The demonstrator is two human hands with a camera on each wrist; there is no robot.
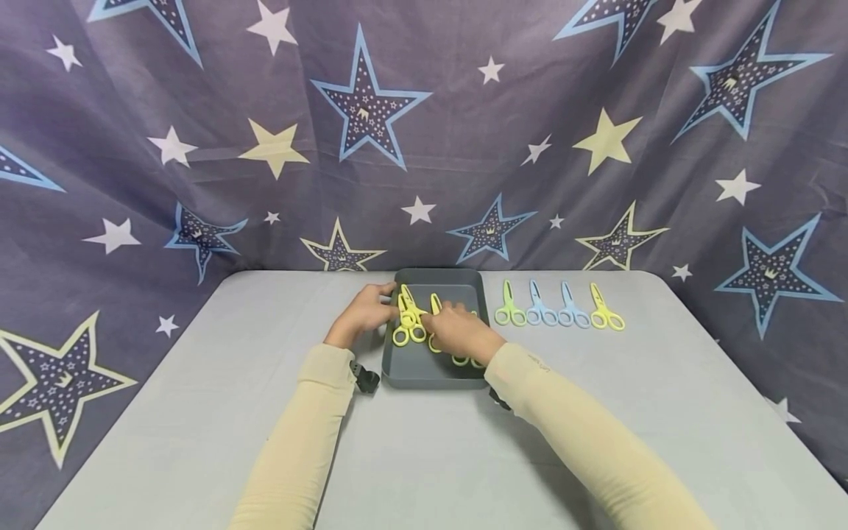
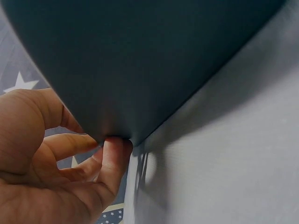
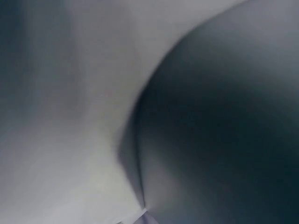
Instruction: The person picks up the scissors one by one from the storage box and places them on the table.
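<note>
A grey rectangular tray (image 1: 433, 372) stands on the table with several pairs of scissors inside. My left hand (image 1: 363, 311) holds the tray's left side; in the left wrist view its curled fingers (image 2: 114, 161) are at the tray's lower edge, the thumb behind the wall. Two overlapping pairs of yellow scissors (image 1: 408, 300) lie just beside that hand. Over the middle of the tray is my right hand (image 1: 458, 331), its fingertips among the scissors and mostly hidden. It partly covers another yellow pair (image 1: 435, 302), and yellow-green handles (image 1: 460, 361) show below it. The right wrist view holds only the tray's blurred outer wall (image 3: 210, 116).
Right of the tray, a row of scissors lies on the white table (image 1: 252, 368): one green pair (image 1: 507, 294), two blue pairs (image 1: 535, 296) and one yellow pair (image 1: 598, 298). A grey star-patterned curtain (image 1: 457, 140) hangs along the table's far edge and sides.
</note>
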